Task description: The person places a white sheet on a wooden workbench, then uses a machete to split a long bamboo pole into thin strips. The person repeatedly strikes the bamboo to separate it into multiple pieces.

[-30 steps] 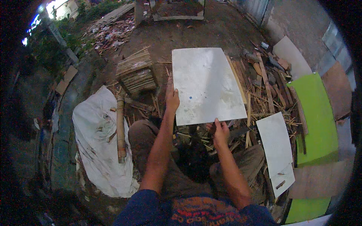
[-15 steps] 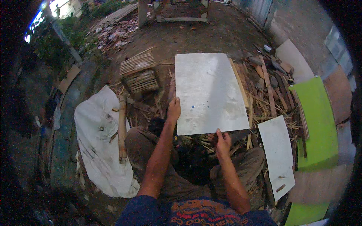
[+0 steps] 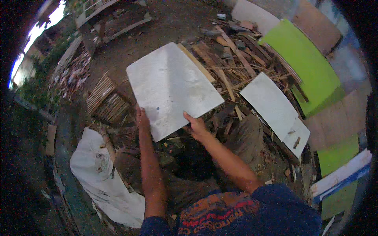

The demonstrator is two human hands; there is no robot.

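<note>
A white rectangular board (image 3: 173,82) with a few small dark spots is held out in front of me over my lap. My left hand (image 3: 142,117) grips its left edge near the lower corner. At the near edge, my right hand (image 3: 195,125) clasps the board, thumb on top and fingers underneath, partly hidden. Just beyond the board's far right edge lies a yellowish wooden strip (image 3: 199,65). Below the board, between my knees, a dark object with greenish parts (image 3: 172,145) shows only in part.
At left are a slatted wooden crate (image 3: 108,98) and a crumpled white sack (image 3: 92,169). Scrap wood (image 3: 232,51) is heaped beyond to the right. Another white board (image 3: 271,102) lies beside my right knee, near a lime-green panel (image 3: 301,63). A wooden frame (image 3: 114,23) stands far left.
My view has turned to the right, so the surroundings shift left and tilt. The board stays in both hands and now sits slanted; my right hand grips further along the near edge.
</note>
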